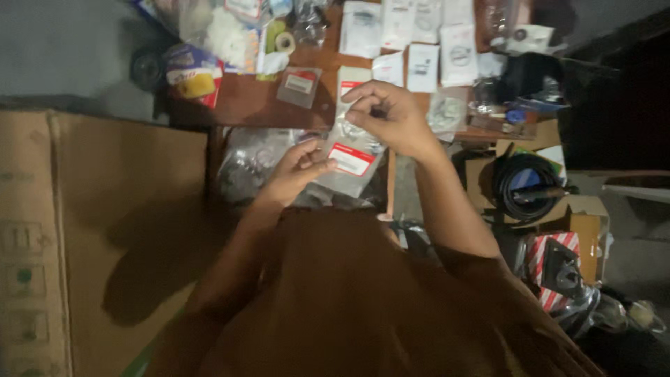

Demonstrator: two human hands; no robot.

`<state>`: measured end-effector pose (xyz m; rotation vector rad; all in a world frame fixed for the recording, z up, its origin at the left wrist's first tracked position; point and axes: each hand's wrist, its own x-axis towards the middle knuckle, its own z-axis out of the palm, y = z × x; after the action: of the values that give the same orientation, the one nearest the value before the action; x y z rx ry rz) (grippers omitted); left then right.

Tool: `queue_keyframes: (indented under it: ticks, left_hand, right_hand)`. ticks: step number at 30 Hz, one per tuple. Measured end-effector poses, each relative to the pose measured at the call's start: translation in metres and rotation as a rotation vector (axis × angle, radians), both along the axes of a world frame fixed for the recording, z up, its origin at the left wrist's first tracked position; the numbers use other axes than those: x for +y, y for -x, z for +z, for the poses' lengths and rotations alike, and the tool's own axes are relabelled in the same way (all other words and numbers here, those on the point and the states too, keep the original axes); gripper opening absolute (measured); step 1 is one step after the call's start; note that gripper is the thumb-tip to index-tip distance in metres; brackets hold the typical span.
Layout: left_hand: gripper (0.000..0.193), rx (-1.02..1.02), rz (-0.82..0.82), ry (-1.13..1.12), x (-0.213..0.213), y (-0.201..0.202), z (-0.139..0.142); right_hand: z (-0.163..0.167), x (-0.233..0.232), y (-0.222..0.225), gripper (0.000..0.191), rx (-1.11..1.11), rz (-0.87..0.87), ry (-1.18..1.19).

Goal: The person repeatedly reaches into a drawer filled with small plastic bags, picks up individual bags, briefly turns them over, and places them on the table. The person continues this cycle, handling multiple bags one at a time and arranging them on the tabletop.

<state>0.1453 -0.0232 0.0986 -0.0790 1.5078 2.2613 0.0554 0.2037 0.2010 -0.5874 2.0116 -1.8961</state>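
Observation:
My left hand (296, 169) and my right hand (391, 115) together hold a small clear plastic bag (349, 162) with a red-and-white label. The left hand pinches its lower left edge. The right hand grips its top, fingers curled over the opening. The bag hangs in front of a brown wooden table (251, 105). What is inside the bag is too dim to tell. My brown shirt fills the lower middle of the view.
Several small packets with labels (419, 42) lie across the table. A yellow-and-red bag (195, 77) and a tape roll (284, 42) sit at its left. A large cardboard box (98, 230) stands at left. Boxes with a black coiled cable (523, 185) lie at right.

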Motion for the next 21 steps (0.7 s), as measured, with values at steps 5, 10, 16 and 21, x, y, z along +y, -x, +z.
queue_keyframes:
  ticks: [5, 10, 16, 21]
  left_hand:
    - [0.021, 0.239, -0.01, 0.032, 0.018, 0.027, 0.035]
    - [0.022, 0.298, 0.074, -0.051, 0.038, 0.034, 0.062]
    - [0.026, 0.205, 0.153, -0.221, 0.04, 0.03, 0.074]
    - [0.03, 0.068, 0.111, -0.585, 0.031, 0.033, 0.086]
  right_hand:
    - [0.032, 0.007, 0.001, 0.025, 0.081, -0.034, -0.033]
    - [0.051, 0.016, -0.003, 0.026, 0.134, -0.067, 0.006]
    - [0.043, 0.033, -0.006, 0.025, 0.299, -0.123, 0.16]
    - [0.011, 0.048, -0.031, 0.044, -0.072, -0.225, 0.511]
